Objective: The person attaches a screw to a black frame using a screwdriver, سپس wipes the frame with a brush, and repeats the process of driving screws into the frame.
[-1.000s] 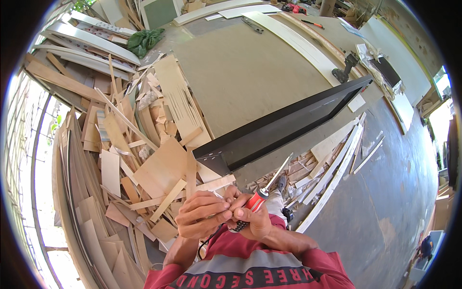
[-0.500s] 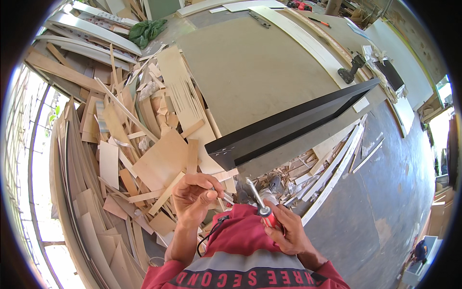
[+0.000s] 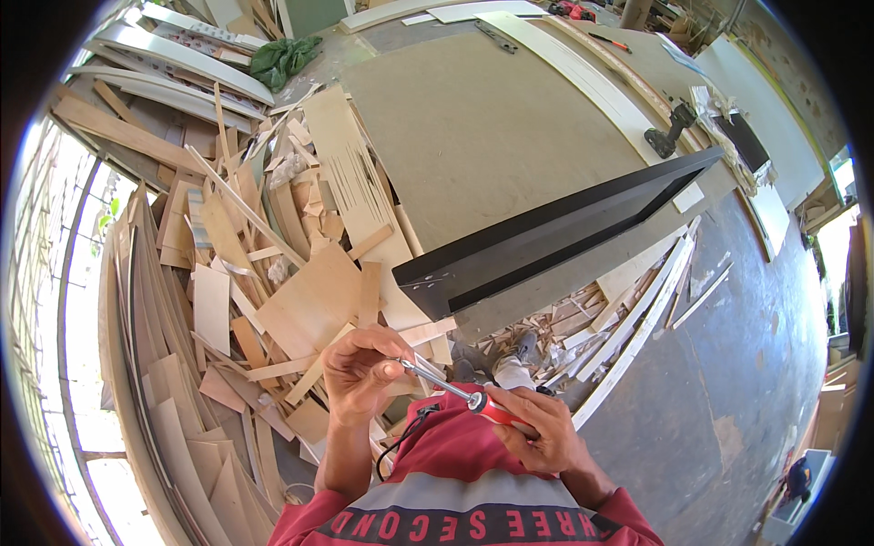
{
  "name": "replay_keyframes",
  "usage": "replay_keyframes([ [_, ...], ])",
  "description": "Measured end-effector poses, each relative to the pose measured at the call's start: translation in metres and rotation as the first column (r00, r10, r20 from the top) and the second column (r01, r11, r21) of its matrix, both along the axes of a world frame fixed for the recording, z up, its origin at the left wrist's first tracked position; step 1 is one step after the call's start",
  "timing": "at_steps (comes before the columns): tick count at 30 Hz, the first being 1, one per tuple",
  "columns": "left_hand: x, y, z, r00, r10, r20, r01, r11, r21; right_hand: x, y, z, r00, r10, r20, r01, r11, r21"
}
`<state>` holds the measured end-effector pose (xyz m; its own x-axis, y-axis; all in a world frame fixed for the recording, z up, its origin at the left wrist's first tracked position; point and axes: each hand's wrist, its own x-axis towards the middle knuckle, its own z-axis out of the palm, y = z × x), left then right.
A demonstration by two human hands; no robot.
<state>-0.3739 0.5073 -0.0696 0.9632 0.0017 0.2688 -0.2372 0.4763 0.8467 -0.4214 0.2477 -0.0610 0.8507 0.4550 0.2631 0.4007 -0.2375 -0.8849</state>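
Observation:
My right hand (image 3: 539,433) is closed around the red handle of a screwdriver (image 3: 446,386), whose metal shaft points left and slightly away from me. The screwdriver's tip meets the pinched thumb and fingers of my left hand (image 3: 362,371). Whatever small piece those fingers hold is too hidden to name. Just beyond my hands, a black box-like frame (image 3: 555,232) with a long open slot lies on a grey-brown board-topped table (image 3: 482,118).
Wood offcuts (image 3: 309,300) are heaped to the left, with tall sheets leaning by a barred window. A cordless drill (image 3: 669,132) stands near a long white strip (image 3: 574,82) at the back right. More strips (image 3: 628,332) lie on the floor to the right.
My right hand has swung the screwdriver from pointing up and away to pointing left, bringing its tip to my left fingers. My left hand has stayed nearly in place, still pinched.

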Motion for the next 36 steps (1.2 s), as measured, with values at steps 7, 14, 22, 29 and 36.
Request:
replay_keyframes([
  [7,0.001,0.018,-0.005,0.994,-0.095,0.052,0.090,0.992,0.084,0.002,0.001,-0.003,0.997,0.006,0.077,-0.004,1.000,-0.021],
  [14,0.003,0.020,-0.006,0.994,-0.097,0.044,0.091,0.987,0.133,0.001,0.001,-0.005,0.985,-0.028,0.168,0.036,0.998,-0.044],
  [22,0.009,0.000,-0.023,0.988,-0.142,0.065,0.152,0.974,-0.171,0.000,0.006,-0.002,0.963,-0.075,0.261,0.086,0.996,-0.032],
  [29,0.011,0.002,-0.027,0.985,-0.156,0.074,0.166,0.973,-0.163,-0.003,0.008,-0.002,0.948,-0.116,0.297,0.138,0.989,-0.051],
  [36,0.011,0.000,-0.030,0.988,-0.112,0.106,0.127,0.982,-0.140,-0.005,0.009,0.001,0.957,-0.119,0.263,0.133,0.990,-0.038],
])
